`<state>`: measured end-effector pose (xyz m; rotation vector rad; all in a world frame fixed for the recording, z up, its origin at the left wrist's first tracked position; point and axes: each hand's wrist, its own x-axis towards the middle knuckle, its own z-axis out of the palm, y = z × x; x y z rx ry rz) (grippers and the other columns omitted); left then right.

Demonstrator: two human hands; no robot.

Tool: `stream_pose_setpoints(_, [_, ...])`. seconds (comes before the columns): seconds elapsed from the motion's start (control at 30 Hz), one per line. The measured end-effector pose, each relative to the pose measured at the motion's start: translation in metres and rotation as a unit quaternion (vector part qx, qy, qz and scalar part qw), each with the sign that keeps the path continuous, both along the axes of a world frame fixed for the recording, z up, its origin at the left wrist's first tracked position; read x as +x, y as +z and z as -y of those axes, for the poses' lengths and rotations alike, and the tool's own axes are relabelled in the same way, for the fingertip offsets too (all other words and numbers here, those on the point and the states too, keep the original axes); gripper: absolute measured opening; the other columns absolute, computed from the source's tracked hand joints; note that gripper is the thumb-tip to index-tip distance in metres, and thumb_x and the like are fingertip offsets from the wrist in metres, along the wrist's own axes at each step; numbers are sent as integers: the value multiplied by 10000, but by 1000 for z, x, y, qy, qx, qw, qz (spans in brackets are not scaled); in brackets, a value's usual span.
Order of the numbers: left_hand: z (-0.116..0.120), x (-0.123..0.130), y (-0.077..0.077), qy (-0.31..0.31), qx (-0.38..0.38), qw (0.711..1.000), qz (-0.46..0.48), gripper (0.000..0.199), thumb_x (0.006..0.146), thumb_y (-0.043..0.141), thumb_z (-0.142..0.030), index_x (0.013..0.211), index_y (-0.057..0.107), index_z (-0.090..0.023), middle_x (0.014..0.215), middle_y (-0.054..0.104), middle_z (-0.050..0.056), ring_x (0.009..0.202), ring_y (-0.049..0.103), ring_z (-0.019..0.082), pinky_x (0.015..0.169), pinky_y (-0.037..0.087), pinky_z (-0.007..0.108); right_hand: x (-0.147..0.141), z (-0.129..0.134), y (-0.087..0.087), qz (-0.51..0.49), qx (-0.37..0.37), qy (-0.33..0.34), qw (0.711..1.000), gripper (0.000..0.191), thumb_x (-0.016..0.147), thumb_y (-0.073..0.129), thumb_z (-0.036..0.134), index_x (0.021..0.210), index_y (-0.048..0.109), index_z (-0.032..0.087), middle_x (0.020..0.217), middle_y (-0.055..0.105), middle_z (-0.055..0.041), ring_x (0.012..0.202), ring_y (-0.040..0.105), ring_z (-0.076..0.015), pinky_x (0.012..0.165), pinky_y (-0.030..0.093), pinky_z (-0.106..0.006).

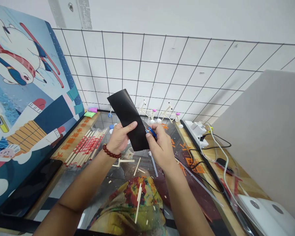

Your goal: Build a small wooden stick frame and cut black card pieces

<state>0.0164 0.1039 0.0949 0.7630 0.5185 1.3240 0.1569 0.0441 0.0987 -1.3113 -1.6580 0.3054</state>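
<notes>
Hands [140,141] raised, pinching black sheet [129,116]

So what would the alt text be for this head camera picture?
Two bare hands hold up a black sheet above a cluttered table: the left hand pinches its edge, while the right hand also holds something blue. Wrapped chopsticks lie to the left, small stick models behind.
</notes>
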Motion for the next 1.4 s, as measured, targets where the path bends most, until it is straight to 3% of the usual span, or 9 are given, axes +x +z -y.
stream_pose_setpoints(0.3, [0,-6,2,33,19,999,2,312,578,885,-210,849,740,-152,861,752,34,806,689,179,827,513,325,2,7,7,12,7,-8,1000,161,899,450,270,1026,528,208,830,621,-20,746,566,-196,691,402,-318])
stream_pose_setpoints(0.5, [1,-3,0,4,6,1000,-23,288,559,893,-212,791,743,-129,820,751,47,761,681,171,793,514,307,1,6,6,9,3,-6,1000,157,900,443,265,1012,534,203,835,624,-22,744,565,-193,687,401,-317])
stream_pose_setpoints(1.4, [2,1,-5,4,20,999,-25,272,584,882,-206,817,754,-148,833,760,35,751,686,152,765,536,272,0,7,5,-5,3,-12,1000,174,909,438,258,1040,538,200,877,639,-36,757,576,-196,670,398,-304])
